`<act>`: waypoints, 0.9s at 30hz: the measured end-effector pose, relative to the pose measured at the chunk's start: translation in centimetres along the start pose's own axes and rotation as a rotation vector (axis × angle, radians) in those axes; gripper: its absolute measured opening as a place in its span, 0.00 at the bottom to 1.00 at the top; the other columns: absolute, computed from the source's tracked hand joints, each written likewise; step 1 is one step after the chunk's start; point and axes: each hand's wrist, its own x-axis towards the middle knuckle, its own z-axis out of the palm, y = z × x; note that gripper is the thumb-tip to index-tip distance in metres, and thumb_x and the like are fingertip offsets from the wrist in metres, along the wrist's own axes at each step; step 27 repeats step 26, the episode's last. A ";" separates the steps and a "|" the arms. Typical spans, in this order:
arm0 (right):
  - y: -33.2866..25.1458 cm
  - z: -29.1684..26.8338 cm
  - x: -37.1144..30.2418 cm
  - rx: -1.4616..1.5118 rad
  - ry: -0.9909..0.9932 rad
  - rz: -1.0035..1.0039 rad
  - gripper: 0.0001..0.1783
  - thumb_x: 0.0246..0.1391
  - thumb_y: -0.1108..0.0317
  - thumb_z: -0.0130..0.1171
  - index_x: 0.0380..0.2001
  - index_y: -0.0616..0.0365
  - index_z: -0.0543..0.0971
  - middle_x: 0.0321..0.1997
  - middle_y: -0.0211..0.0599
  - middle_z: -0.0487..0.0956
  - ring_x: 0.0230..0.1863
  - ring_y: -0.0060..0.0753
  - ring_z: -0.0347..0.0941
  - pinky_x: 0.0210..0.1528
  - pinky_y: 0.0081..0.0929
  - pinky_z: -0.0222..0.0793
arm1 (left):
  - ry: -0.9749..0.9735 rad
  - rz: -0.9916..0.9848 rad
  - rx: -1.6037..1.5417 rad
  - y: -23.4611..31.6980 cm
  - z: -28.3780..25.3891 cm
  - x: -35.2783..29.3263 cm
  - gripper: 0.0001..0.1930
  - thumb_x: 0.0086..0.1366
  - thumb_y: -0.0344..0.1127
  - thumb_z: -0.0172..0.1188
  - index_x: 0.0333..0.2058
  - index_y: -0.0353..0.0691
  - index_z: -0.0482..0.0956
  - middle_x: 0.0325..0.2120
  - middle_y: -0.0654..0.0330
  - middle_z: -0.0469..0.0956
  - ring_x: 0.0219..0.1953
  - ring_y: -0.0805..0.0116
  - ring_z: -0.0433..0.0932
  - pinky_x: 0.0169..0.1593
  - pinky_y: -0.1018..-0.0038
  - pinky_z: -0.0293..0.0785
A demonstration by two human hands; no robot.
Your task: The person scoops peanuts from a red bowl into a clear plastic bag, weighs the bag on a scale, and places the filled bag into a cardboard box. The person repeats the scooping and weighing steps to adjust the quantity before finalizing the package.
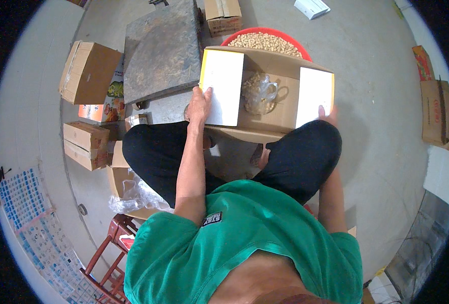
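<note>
A cardboard box is in front of my knees, its top parted. White panels with yellow edges, a left panel and a right panel, cover its two sides; whether they are its flaps or separate pieces I cannot tell. Between them a clear plastic bag of peanuts lies inside the box. My left hand grips the left panel's outer edge, thumb on top. At the other side my right hand has its thumb on the right panel; its fingers are mostly hidden.
Beyond the box stands a red basin full of peanuts. A dark flat platform is at the far left. Cardboard cartons line the left side, with crumpled clear plastic below. A reddish chair stands near left.
</note>
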 end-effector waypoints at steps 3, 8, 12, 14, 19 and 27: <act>0.1 0.0 0.0 0.039 0.003 -0.003 0.20 0.55 0.62 0.56 0.48 0.56 0.68 0.38 0.47 0.79 0.39 0.46 0.77 0.42 0.39 0.69 | 0.017 0.019 0.015 0.1 0.0 0.0 0.23 0.66 0.51 0.47 0.46 0.35 0.64 0.41 0.40 0.75 0.45 0.42 0.74 0.49 0.52 0.67; 1.9 0.9 1.0 0.014 0.050 -0.089 0.19 0.54 0.61 0.56 0.47 0.56 0.68 0.38 0.47 0.79 0.40 0.48 0.77 0.42 0.39 0.69 | 0.042 0.015 0.082 0.6 -0.1 0.0 0.24 0.65 0.51 0.47 0.48 0.35 0.64 0.42 0.41 0.75 0.45 0.44 0.75 0.49 0.53 0.67; 3.3 1.4 1.9 -0.044 0.066 -0.153 0.22 0.54 0.56 0.56 0.47 0.57 0.68 0.38 0.48 0.78 0.41 0.50 0.76 0.43 0.41 0.69 | 0.006 -0.027 0.054 1.5 -1.1 0.0 0.27 0.62 0.47 0.54 0.52 0.34 0.62 0.46 0.41 0.71 0.50 0.47 0.71 0.52 0.56 0.67; 3.8 1.5 2.3 -0.018 0.061 -0.207 0.22 0.54 0.55 0.55 0.47 0.57 0.67 0.38 0.48 0.78 0.41 0.51 0.76 0.43 0.42 0.69 | 0.127 0.131 0.134 0.9 -1.2 0.7 0.29 0.59 0.45 0.58 0.54 0.34 0.62 0.49 0.41 0.68 0.52 0.47 0.68 0.54 0.57 0.65; 3.4 1.2 1.8 0.009 0.047 -0.186 0.22 0.55 0.55 0.53 0.47 0.58 0.68 0.38 0.48 0.78 0.41 0.50 0.75 0.44 0.42 0.68 | 0.387 0.353 0.128 6.0 -7.8 0.9 0.32 0.57 0.42 0.62 0.56 0.32 0.61 0.51 0.41 0.66 0.54 0.48 0.66 0.54 0.56 0.65; 4.4 1.4 2.4 0.133 -0.029 -0.223 0.24 0.53 0.55 0.55 0.49 0.57 0.68 0.43 0.50 0.76 0.43 0.48 0.75 0.46 0.40 0.67 | 0.471 1.075 -0.707 16.7 -22.6 -5.7 0.17 0.63 0.38 0.57 0.49 0.40 0.73 0.42 0.54 0.76 0.45 0.66 0.76 0.49 0.70 0.73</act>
